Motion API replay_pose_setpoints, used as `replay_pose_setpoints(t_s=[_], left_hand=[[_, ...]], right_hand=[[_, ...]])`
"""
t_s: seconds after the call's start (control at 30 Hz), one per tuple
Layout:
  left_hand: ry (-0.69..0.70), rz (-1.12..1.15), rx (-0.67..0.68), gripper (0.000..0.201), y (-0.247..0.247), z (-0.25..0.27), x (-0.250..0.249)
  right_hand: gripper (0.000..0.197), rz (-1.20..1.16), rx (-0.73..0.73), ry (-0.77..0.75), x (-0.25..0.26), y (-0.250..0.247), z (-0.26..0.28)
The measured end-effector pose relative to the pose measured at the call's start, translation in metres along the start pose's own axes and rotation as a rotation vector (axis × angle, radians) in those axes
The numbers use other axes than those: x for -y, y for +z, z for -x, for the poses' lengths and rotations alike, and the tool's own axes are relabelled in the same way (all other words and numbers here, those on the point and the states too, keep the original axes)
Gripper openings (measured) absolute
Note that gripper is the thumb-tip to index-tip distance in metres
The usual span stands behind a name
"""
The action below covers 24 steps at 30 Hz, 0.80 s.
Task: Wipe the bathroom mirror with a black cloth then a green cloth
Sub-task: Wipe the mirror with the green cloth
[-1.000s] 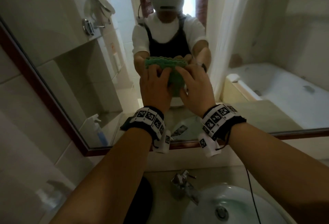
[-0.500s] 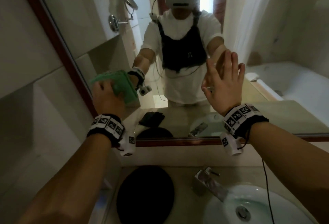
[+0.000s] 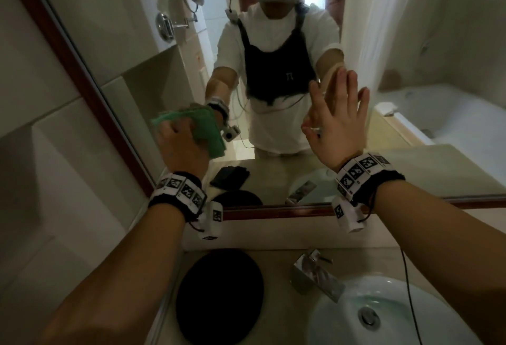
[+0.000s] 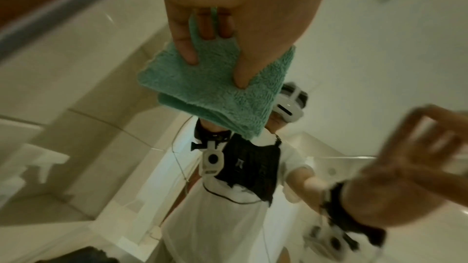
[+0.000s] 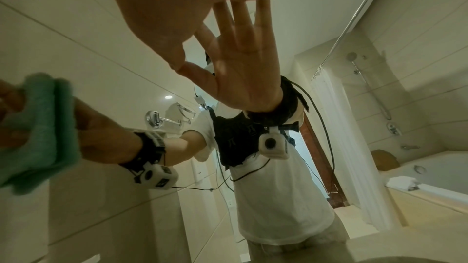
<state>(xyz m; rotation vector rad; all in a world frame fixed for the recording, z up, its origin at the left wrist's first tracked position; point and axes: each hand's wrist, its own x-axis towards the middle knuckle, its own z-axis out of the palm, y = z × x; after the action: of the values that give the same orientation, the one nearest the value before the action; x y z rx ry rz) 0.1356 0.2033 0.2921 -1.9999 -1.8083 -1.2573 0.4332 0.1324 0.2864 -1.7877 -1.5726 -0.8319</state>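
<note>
A bathroom is shown: a large framed mirror [image 3: 131, 51] is fixed above a counter with a white sink [image 3: 336, 325] and a chrome tap [image 3: 315, 273]. Tiled walls, a bathtub [image 5: 435, 169], a shower head [image 5: 351, 55] and a white curtain [image 5: 354, 167] are reflected.

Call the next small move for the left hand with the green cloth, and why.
Probably sweep the green cloth rightward across the mirror. The left hand holds it folded against the glass near the frame's left edge, and the right hand is spread flat on the glass, bracing.
</note>
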Motion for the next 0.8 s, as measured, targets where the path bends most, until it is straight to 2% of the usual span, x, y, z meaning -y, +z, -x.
replay_pose_setpoints(t_s=[0.17, 0.3, 0.4, 0.47, 0.53, 0.6, 0.7, 0.8], left_hand=[[0.110, 0.061, 0.078, 0.041, 0.027, 0.025, -0.061], [0.155, 0.075, 0.048, 0.037, 0.033, 0.034, -0.070], [0.187, 0.076, 0.068, 0.039, 0.032, 0.031, -0.051], [0.139, 0.101, 0.060, 0.041, 0.031, 0.026, -0.031], [0.071, 0.119, 0.060, 0.043, 0.029, 0.023, -0.008], [0.009, 0.084, 0.091, 0.045, 0.025, 0.021, 0.017], [-0.049, 0.011, 0.075, 0.047, 0.018, 0.019, 0.051], [-0.110, -0.047, 0.035, 0.036, 0.013, 0.019, 0.077]], right_hand=[[0.085, -0.001, -0.004, -0.004, -0.001, 0.000, 0.000], [0.083, -0.002, -0.017, -0.007, 0.000, 0.001, 0.001], [0.078, -0.008, -0.029, 0.019, 0.005, 0.001, 0.001], [0.076, -0.031, -0.050, 0.035, 0.013, -0.002, 0.000], [0.079, -0.050, -0.066, -0.016, 0.024, -0.004, 0.003], [0.082, -0.064, -0.073, -0.089, 0.037, 0.001, 0.008], [0.087, -0.057, -0.044, -0.092, 0.050, 0.017, 0.015], [0.091, -0.025, -0.046, -0.091, 0.050, 0.029, 0.017]])
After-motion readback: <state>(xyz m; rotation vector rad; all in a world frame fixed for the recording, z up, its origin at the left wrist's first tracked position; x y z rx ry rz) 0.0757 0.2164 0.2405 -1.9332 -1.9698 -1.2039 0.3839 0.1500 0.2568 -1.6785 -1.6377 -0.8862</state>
